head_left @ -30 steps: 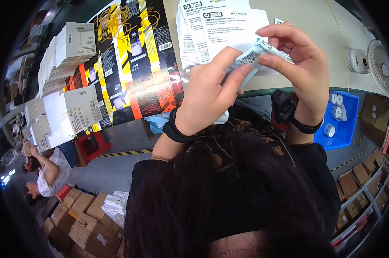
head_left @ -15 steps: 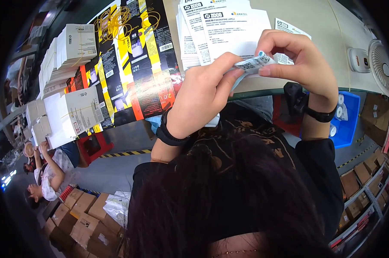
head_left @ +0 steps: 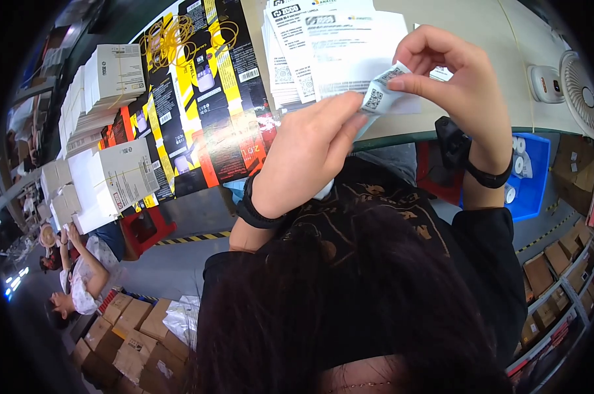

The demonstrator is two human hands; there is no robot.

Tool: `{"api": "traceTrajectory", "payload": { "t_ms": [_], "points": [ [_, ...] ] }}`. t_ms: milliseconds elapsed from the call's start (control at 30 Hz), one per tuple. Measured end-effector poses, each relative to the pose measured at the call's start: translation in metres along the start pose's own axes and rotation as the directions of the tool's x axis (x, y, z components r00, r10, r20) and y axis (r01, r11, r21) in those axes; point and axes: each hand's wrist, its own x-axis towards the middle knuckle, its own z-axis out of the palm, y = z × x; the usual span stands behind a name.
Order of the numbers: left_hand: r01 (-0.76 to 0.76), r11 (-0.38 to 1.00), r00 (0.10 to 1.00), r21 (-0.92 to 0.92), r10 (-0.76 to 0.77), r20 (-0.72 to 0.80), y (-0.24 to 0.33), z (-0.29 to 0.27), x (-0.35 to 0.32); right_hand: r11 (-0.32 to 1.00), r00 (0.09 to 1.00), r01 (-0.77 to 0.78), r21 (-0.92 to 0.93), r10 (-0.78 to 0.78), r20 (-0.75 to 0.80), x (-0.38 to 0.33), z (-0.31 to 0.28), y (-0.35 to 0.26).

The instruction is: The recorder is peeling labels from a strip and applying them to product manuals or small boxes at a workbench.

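Observation:
A narrow strip of labels [head_left: 374, 98] with printed square codes and a pale bluish backing is stretched between my hands, above the table's near edge. My left hand [head_left: 303, 154] pinches its lower end between thumb and fingers. At the upper end, my right hand [head_left: 458, 82] grips the strip with thumb and forefinger; its other fingers are curled. Part of the strip is hidden by the left fingers. Just beyond the hands lie white printed sheets [head_left: 352, 59] in overlapping piles. Another white sheet is partly covered by my right hand.
Left on the table are black-and-yellow printed cardboard [head_left: 205, 121], yellow rubber bands [head_left: 169, 43] and stacks of pale boxes [head_left: 119, 72]. A white fan [head_left: 578, 92] stands far right. Below it, a blue bin [head_left: 538, 174] holds white rolls. A co-worker [head_left: 90, 262] is at left, near cartons [head_left: 139, 351].
My right hand has moved slightly up, drawing the strip from a bunched fold into a longer, more tilted stretch. The left hand still pinches its lower end.

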Motion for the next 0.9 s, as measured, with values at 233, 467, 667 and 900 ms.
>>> {"api": "traceTrajectory", "payload": {
  "t_ms": [233,467,667,900],
  "points": [
    [-0.018,0.995,0.999,-0.099,0.014,-0.038,0.011,-0.004,0.007,0.979,0.991,0.133,-0.153,-0.134,0.002,-0.001,0.011,-0.023],
    [0.195,0.927,0.969,-0.32,-0.232,-0.08,0.014,0.002,0.007,0.963,0.987,0.161,-0.215,-0.158,0.028,-0.002,0.013,-0.028],
    [0.15,0.965,0.982,-0.213,-0.17,-0.077,0.009,0.002,0.004,0.992,0.997,0.074,-0.101,-0.073,0.016,-0.005,0.005,-0.012],
    [0.281,0.895,0.951,-0.347,-0.308,-0.024,0.014,-0.003,0.002,0.97,0.984,-0.016,0.244,0.058,-0.168,-0.012,0.003,-0.012]
  ]
}}
